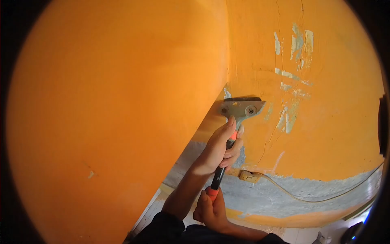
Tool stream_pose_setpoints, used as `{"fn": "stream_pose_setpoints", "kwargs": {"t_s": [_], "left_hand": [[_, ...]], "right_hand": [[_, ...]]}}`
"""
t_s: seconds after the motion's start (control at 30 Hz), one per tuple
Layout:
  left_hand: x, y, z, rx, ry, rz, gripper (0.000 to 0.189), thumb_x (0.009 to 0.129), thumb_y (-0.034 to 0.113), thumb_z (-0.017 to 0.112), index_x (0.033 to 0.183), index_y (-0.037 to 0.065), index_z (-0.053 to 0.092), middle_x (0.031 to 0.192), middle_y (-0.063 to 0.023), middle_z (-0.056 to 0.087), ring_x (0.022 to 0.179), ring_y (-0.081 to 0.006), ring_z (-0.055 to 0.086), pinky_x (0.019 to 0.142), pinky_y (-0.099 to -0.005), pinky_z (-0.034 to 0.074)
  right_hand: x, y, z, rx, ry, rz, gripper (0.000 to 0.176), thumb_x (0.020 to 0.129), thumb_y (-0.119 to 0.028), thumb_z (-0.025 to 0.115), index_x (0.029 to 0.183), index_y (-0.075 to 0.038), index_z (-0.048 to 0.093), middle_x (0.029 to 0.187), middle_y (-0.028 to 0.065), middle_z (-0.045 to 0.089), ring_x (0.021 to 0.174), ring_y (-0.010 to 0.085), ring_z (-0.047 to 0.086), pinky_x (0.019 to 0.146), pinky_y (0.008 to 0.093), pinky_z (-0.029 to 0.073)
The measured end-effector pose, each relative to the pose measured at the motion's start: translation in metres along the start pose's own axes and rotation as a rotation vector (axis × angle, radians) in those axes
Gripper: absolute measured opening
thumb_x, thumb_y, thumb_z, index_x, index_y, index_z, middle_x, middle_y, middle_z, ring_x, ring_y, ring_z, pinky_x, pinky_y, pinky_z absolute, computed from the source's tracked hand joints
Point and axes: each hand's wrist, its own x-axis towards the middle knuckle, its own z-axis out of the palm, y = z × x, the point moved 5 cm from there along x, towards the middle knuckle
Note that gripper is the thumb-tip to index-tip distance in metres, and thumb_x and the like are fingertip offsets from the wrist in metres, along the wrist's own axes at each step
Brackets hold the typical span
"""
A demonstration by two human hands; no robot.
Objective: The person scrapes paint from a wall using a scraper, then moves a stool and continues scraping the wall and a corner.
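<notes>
A long-handled wall scraper (243, 109) lies with its wide blade against the orange wall (333, 114), close to the inner corner. Its grey-green head carries two round screws, and the black handle has orange-red bands. My left hand (219, 148) is wrapped round the upper handle, thumb stretched along the neck just below the head. Lower down, my right hand (211, 209) closes round the handle's orange-red end.
Another orange wall (113, 101) fills the left side. Cracks and scraped pale patches (298, 40) mark the right wall. Below them runs a bare grey strip (276, 199). A socket box (248, 176) there has a cable (304, 199) trailing right. Pale floor tiles (294, 235) show at the bottom.
</notes>
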Motion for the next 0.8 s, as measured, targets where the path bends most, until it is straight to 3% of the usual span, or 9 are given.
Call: {"fn": "stream_pose_setpoints", "kwargs": {"t_s": [0.1, 0.8], "left_hand": [[0.004, 0.021, 0.004, 0.041, -0.065, 0.023, 0.047, 0.098, 0.059, 0.029, 0.090, 0.015, 0.043, 0.043, 0.0058, 0.027, 0.026, -0.0073, 0.023, 0.027, -0.0239, 0.025], [0.001, 0.004, -0.003, -0.076, -0.074, -0.039, 0.046, 0.098, 0.058, 0.031, 0.088, 0.015, 0.043, 0.043, 0.0062, 0.027, 0.026, -0.0067, 0.022, 0.027, -0.0230, 0.025]], "right_hand": [[0.003, 0.006, 0.001, -0.048, -0.003, -0.029, 0.018, 0.100, -0.014, 0.045, 0.107, -0.005, 0.032, 0.066, 0.0019, 0.047, 0.046, 0.0086, 0.047, 0.042, 0.0233, 0.039], [0.009, 0.009, -0.006, -0.124, 0.014, -0.010, 0.020, 0.100, -0.017, 0.047, 0.102, -0.003, 0.033, 0.063, 0.0029, 0.050, 0.049, 0.0083, 0.050, 0.045, 0.0230, 0.040]]}}
